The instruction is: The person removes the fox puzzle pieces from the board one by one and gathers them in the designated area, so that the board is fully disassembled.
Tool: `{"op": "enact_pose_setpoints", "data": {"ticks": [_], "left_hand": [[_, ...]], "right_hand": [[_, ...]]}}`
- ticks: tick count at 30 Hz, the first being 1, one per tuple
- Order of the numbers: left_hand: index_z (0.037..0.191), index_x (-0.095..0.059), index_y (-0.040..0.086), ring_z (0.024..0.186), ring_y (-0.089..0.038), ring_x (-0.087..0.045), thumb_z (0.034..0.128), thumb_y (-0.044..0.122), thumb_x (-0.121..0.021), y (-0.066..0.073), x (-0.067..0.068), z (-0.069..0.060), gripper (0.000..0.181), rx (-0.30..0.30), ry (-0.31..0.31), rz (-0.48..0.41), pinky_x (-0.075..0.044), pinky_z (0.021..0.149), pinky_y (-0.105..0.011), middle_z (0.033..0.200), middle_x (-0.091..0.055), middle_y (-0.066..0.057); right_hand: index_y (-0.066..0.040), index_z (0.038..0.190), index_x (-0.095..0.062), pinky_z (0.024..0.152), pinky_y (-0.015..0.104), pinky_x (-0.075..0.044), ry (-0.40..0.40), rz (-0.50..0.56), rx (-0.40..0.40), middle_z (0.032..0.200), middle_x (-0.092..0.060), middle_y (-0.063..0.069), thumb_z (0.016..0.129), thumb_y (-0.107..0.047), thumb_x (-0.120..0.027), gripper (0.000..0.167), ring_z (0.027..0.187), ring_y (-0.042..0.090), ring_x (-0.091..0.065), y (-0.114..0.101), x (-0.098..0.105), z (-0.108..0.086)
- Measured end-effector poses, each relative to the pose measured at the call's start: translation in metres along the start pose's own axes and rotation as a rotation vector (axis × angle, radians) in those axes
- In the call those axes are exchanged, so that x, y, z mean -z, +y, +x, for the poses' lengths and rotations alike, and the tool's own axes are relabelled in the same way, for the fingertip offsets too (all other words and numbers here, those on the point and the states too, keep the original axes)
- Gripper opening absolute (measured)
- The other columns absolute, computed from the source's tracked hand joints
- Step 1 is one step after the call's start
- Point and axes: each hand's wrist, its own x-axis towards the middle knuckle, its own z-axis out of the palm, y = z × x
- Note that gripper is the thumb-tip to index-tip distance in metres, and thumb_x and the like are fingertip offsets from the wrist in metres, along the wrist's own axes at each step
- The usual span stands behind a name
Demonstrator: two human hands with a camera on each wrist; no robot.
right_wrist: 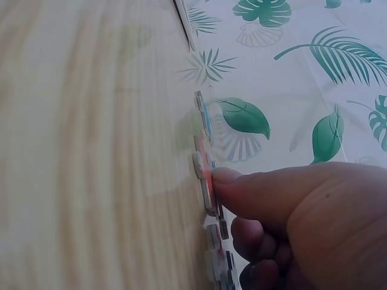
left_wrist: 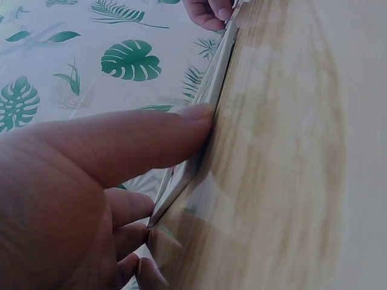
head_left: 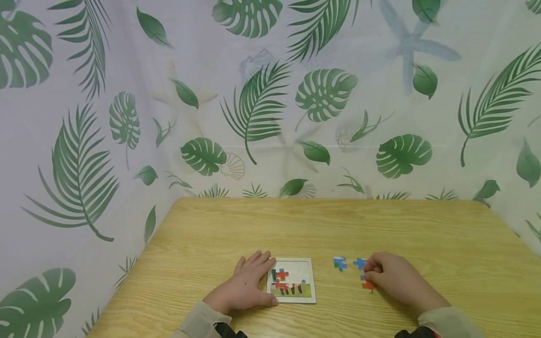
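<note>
Beige sleeves (head_left: 452, 323) and dark wrist gear (head_left: 228, 330) stand nearest the head camera, at the bottom edge. Principal item: a red jigsaw piece (head_left: 368, 284), right of centre on the wood-grain desk (head_left: 236, 225), at the fingertips of the right hand (head_left: 395, 278). Thumb and forefinger of that hand appear to pinch the piece, the remaining fingers curled; whether it is off the surface cannot be settled from the edge-on wrist view. Just beyond it, beside the forefinger, lies a blue jigsaw piece (head_left: 359, 263). Further left is a blue, white and green jigsaw piece (head_left: 339, 263).

Left of these sits a white-framed puzzle tray (head_left: 313, 281), flat and well apart from the right hand. A joined picture strip (head_left: 296, 289) in green, red and black runs along the near side of its bed; a red tabbed piece (head_left: 282, 274) lies beyond the strip's left part, and pale backing shows past it. The left hand (head_left: 249, 287) has its fingers spread along the tray's left side, the thumb touching the near edge.

Behind and to the sides hangs a white sheet (head_left: 262, 173) printed with green leaves, pale starfish and shells.
</note>
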Motion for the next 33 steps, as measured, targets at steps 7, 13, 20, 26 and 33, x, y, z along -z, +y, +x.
{"op": "enact_pose_setpoints", "data": {"ticks": [7,13,20,26,33], "left_hand": [[0.16,-0.031,0.011,0.154,-0.031,-0.007,0.0854,0.046,-0.078,0.0012,0.0007,-0.001,0.096,-0.002,-0.002,-0.007,0.004,0.117,-0.063,0.167,-0.018,-0.009],[0.16,-0.031,0.01,0.154,-0.031,-0.008,0.0848,0.046,-0.079,0.0016,0.0005,-0.0013,0.096,-0.004,0.003,-0.001,0.003,0.117,-0.064,0.167,-0.019,-0.01],[0.16,-0.03,0.011,0.154,-0.031,-0.007,0.0854,0.048,-0.078,0.001,0.0002,-0.0008,0.096,-0.003,-0.002,-0.004,0.004,0.117,-0.064,0.167,-0.018,-0.01],[0.16,-0.03,0.01,0.154,-0.031,-0.007,0.0852,0.047,-0.078,0.0025,0.0005,-0.0009,0.096,-0.005,-0.001,0.002,0.003,0.117,-0.063,0.167,-0.018,-0.01],[0.16,-0.032,0.009,0.154,-0.032,-0.008,0.0847,0.047,-0.078,0.0029,0.0008,-0.0019,0.096,0.001,0.006,-0.001,0.004,0.117,-0.063,0.167,-0.019,-0.01]], "right_hand": [[-0.013,0.096,-0.069,0.068,0.037,-0.045,0.004,-0.003,-0.002,0.081,-0.059,-0.002,0.095,-0.015,-0.07,0.003,0.074,0.017,-0.051,-0.0018,0.0002,-0.0012],[-0.013,0.096,-0.068,0.068,0.037,-0.045,-0.003,0.001,-0.006,0.081,-0.059,-0.002,0.096,-0.016,-0.07,0.003,0.073,0.017,-0.052,0.0014,-0.0007,0.0003],[-0.013,0.095,-0.069,0.068,0.037,-0.046,0.019,-0.005,0.019,0.079,-0.06,-0.003,0.094,-0.016,-0.071,0.003,0.072,0.016,-0.052,0.0023,-0.0013,0.0001],[-0.014,0.094,-0.069,0.063,0.035,-0.044,0.023,0.023,0.011,0.075,-0.059,-0.002,0.095,-0.018,-0.071,0.004,0.068,0.017,-0.052,-0.0008,-0.0007,-0.0009],[-0.014,0.094,-0.069,0.066,0.034,-0.045,0.048,0.037,0.048,0.073,-0.06,-0.005,0.093,-0.021,-0.073,0.008,0.068,0.015,-0.054,-0.005,-0.003,-0.0005]]}}
